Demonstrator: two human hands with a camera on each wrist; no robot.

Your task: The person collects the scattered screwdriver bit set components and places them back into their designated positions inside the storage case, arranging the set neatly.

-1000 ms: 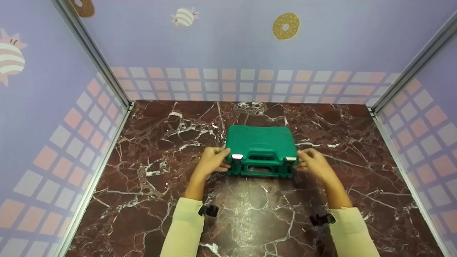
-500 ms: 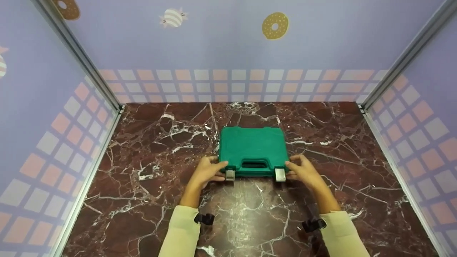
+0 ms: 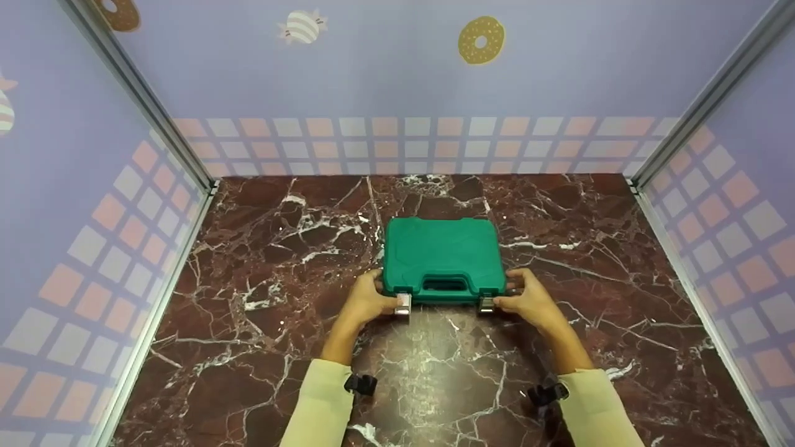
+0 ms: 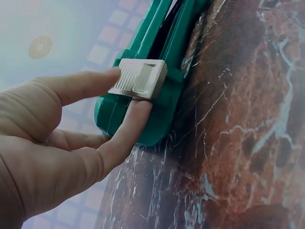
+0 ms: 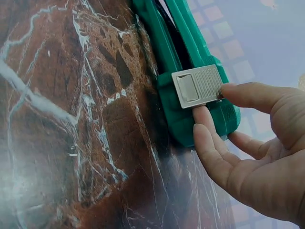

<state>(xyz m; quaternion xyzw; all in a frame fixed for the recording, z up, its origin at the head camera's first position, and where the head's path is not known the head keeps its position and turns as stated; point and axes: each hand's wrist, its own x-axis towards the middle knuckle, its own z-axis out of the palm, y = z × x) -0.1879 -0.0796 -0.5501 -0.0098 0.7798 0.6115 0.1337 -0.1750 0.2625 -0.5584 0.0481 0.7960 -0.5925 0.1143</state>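
Note:
A green plastic carrying case [image 3: 444, 251] lies flat on the marble-patterned surface, lid down, its handle [image 3: 444, 283] facing me. At the case's front left corner is my left hand [image 3: 366, 300]. Its thumb touches the ribbed end of a silver metal latch [image 4: 143, 78], and a fingertip lies at the latch's lower edge. My right hand [image 3: 529, 299] mirrors this at the front right corner: thumb on the ribbed end of the other metal latch [image 5: 198, 86], fingertips just under it. Both latches stick out from the case front. What is inside the case is hidden.
The dark red marble-patterned surface [image 3: 298, 267] spreads around the case. Purple panels with checks and sweets stand at the back [image 3: 397, 74] and both sides, joined by metal corner strips [image 3: 149, 105]. Each wrist wears a black strap mount [image 3: 360, 383].
The lid, slightly raised a second ago, has come down onto the base. Both hands have shifted from the case's sides to the two front latches, thumbs now on them.

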